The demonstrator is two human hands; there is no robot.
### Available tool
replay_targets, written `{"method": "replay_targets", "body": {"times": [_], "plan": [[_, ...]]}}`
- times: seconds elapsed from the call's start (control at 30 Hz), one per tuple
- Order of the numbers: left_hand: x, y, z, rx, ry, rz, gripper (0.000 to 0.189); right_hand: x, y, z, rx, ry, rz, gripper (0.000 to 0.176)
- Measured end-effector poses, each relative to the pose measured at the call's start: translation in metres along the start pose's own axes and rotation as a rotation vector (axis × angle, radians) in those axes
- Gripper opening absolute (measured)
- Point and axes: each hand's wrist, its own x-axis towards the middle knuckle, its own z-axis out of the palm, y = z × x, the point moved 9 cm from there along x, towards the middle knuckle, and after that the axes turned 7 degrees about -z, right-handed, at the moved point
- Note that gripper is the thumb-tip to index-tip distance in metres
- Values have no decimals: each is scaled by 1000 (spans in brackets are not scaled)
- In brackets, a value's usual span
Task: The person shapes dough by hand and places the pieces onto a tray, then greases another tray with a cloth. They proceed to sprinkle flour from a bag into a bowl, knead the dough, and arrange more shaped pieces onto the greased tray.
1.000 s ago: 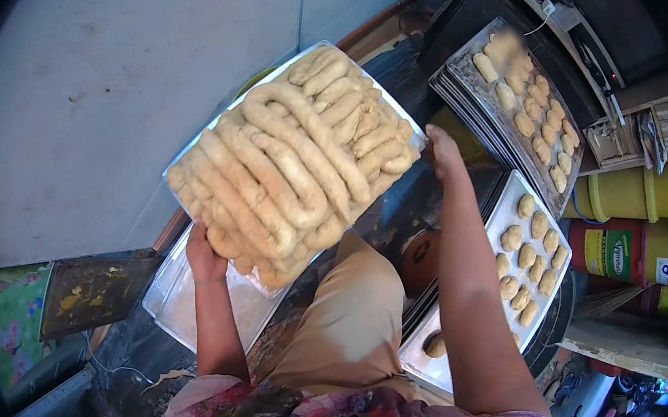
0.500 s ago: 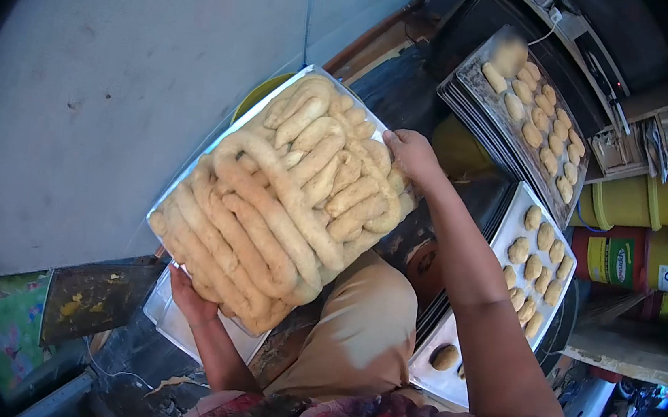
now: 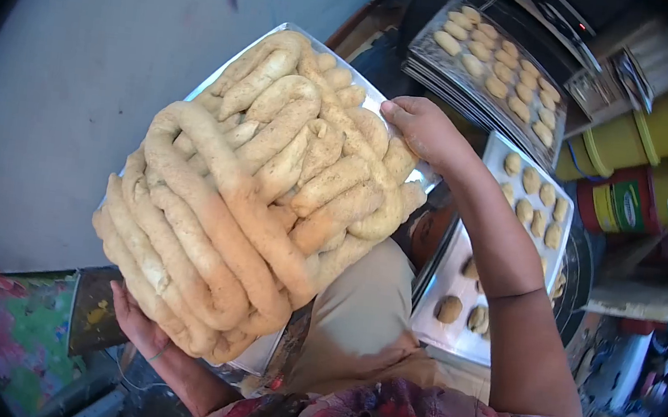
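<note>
A black, curved border cut off the corners of the view, and the clutter at the lower right was too blurred to make out. The dough [image 3: 213, 196] hid most of the tray [image 3: 370, 97] beneath it, including the near rim, and it also covered part of the left hand [image 3: 138, 325]. That hand lay at the tray's lower-left end with its fingers spread; whether its grip was closed on the rim I cannot tell. The right hand [image 3: 423, 132] had its grip closed on the tray's upper-right end, thumb on top, the other fingers mostly out of sight.

The tray was held in front of the person, over the left side of the trousers [image 3: 365, 301]. Its long axis ran from lower left to upper right. In the nearer half the dough's thick ropes lay across that axis, from upper left to lower right; in the farther half many loops ran roughly along it.

A pale blue wall [image 3: 77, 100] rose at the left. Below the tray a pale metal edge [image 3: 260, 353] peeped out. At the right stood a tray of rolls [image 3: 435, 333], partly blocked by the right forearm [image 3: 501, 242]. Beyond it was a stack of trays [image 3: 444, 94] topped with more rolls, with a yellow bucket [image 3: 614, 140] and a red bucket [image 3: 611, 201] farther right.
</note>
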Motion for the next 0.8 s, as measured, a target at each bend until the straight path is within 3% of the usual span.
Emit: {"method": "replay_targets", "body": {"times": [0.13,0.17,0.3,0.37,0.53,0.6,0.77,0.8], "plan": [[-37,22,42,63,-138,18,57,-93,1,-41,131,36,62,31],[-49,23,48,74,-82,61,57,-124,10,-49,219,76,93,31],[-76,-4,61,193,-348,-92,59,-268,40,-86,419,287,186,32],[-111,3,71,213,-496,-88,59,-338,42,-86,446,391,137,34],[-236,4,76,378,-546,-118,62,-559,59,-62,534,716,138,34],[-316,-8,112,390,-598,-111,62,-619,79,-87,589,753,67,32],[-496,-134,212,556,-1088,-421,63,-900,127,-102,849,1219,160,33],[-440,-153,247,563,-1140,-544,63,-858,123,-81,874,1296,213,34]]}}
